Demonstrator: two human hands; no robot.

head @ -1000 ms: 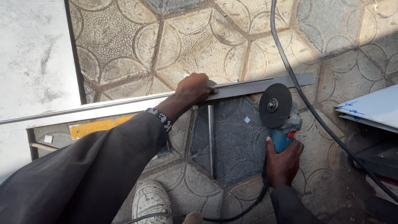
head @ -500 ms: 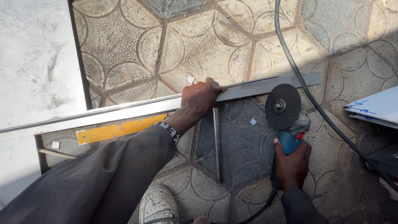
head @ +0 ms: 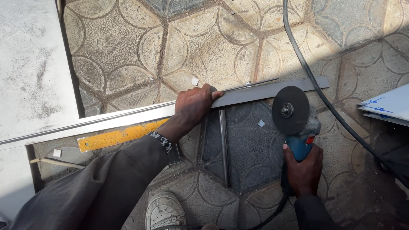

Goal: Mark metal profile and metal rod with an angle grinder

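Observation:
My left hand (head: 192,106) presses down on a long flat grey metal bar (head: 264,90) that lies across the patterned paving. My right hand (head: 303,167) grips the blue body of an angle grinder (head: 300,138). The grinder's dark cutting disc (head: 290,110) stands just below the bar near its right end. A thin metal rod (head: 224,147) runs from under the bar toward me. A beaded band sits on my left wrist.
A yellow ruler (head: 117,136) lies under the bar at the left. The black power cable (head: 306,72) curves from the top down the right side. White sheet pieces (head: 385,106) lie at the right. My shoe (head: 164,211) is at the bottom. A pale slab (head: 30,64) fills the left.
The view has shifted so the bar and hands sit lower and more to the right. The grinder disc has stayed just under the bar's right end; my left hand keeps pressing the bar.

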